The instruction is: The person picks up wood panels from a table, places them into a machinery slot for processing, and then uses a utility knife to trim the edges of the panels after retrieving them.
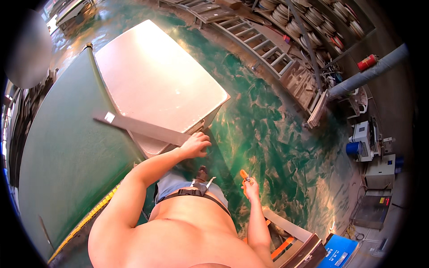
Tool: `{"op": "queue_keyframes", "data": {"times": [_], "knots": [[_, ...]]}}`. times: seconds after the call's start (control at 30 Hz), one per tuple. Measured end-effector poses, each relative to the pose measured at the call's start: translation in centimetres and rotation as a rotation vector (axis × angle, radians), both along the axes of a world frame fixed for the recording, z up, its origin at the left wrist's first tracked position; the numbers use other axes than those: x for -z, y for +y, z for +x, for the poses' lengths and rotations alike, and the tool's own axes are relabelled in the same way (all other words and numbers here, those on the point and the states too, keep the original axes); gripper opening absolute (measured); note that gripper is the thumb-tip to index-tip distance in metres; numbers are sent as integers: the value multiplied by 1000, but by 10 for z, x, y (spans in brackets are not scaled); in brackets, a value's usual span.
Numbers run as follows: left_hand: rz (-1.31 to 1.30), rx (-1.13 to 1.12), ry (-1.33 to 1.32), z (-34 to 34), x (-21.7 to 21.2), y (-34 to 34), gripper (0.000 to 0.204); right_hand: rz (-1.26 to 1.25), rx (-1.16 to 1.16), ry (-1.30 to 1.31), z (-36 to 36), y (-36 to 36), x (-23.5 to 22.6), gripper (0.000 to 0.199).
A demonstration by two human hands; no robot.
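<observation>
A long, flat, brownish-grey strip (147,129) with a small white label lies slantwise across the corner of a large pale slab-topped block (156,76) and reaches over a green surface (76,129). My left hand (195,145) is closed on its near right end, fingers curled at the edge; the thumb is hidden. Lower and to the right, my right hand (251,187) is closed round an orange-handled hand tool (244,175) with a metal part in the middle. The exact kind of tool is too small to make out. It is held apart from the strip.
The green floor (277,147) is streaked with dust. A ladder-like roller frame (263,44) runs along the far right. Machine boxes (364,138) stand at right. Close by my right forearm are stacked boards (290,225) and a blue box (338,251). A yellow strip (96,207) edges the green surface.
</observation>
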State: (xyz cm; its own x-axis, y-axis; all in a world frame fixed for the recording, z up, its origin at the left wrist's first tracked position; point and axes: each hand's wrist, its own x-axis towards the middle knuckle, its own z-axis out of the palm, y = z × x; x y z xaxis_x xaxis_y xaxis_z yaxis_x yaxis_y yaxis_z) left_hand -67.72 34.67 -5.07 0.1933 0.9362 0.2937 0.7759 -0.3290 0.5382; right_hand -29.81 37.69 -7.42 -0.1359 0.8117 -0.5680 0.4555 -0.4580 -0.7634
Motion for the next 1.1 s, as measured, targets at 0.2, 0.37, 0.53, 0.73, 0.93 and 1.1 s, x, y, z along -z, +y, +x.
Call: {"op": "queue_keyframes", "data": {"times": [0.2,0.37,0.53,0.73,0.93,1.1], "knots": [[-131,232,47,28,9,29,32,-96,-54,-117,-4,-14,21,20],[-173,268,88,24,6,55,33,-84,-132,-175,-38,-10,7,24],[-80,281,43,23,6,63,30,215,-326,-287,-64,15,-5,25],[-292,110,-80,1,-37,46,34,245,-570,-267,-135,58,-57,36],[86,-1053,210,-122,-6,74,49,226,-745,-253,-186,87,-101,30],[-125,-1332,432,-163,12,78,51,217,-1050,-448,-215,99,-110,23]]}}
